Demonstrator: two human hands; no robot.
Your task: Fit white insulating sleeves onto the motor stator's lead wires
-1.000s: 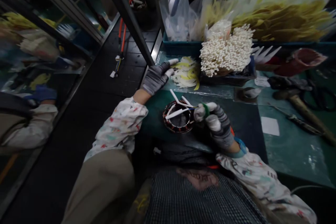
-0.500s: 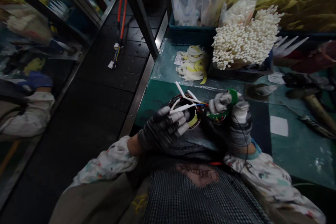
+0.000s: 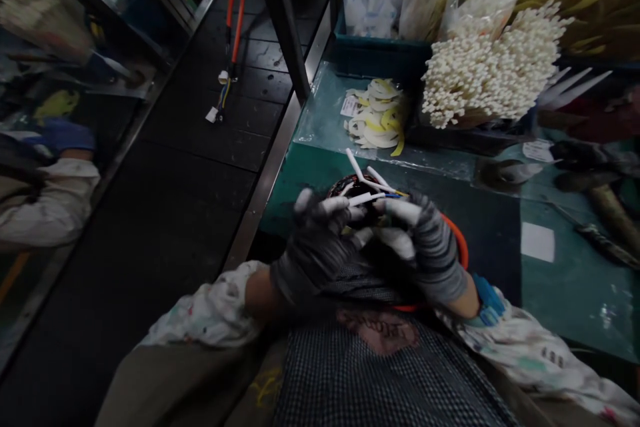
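A ring-shaped motor winding point(image 3: 341, 185) with dark copper-coloured coils lies on the bench in front of me, partly hidden by my hands. White sleeving tubes point(image 3: 360, 199) stick out over it, with thin blue and yellow wires point(image 3: 396, 194) running to the right. My left hand point(image 3: 320, 243), in a grey glove with white fingertips, is closed with its fingertips at the left end of the lower white tube. From the right, my right hand point(image 3: 425, 237) in the same kind of glove pinches at the wires beside the tube. Blur softens both hands' fingertips.
An orange cable point(image 3: 459, 240) curves behind my right wrist. Beyond lie yellow-white strips point(image 3: 377, 117), a bundle of white tubes point(image 3: 493, 70) and a blue bin point(image 3: 383, 53). Hand tools point(image 3: 613, 207) lie at right. A dark slatted conveyor point(image 3: 200, 193) runs at left; another person's gloved hand point(image 3: 70, 137) works past it.
My right hand has let go of a green item with wires, now out of sight, and moved left to the wires. My left fingers have curled in from lying spread over the winding.
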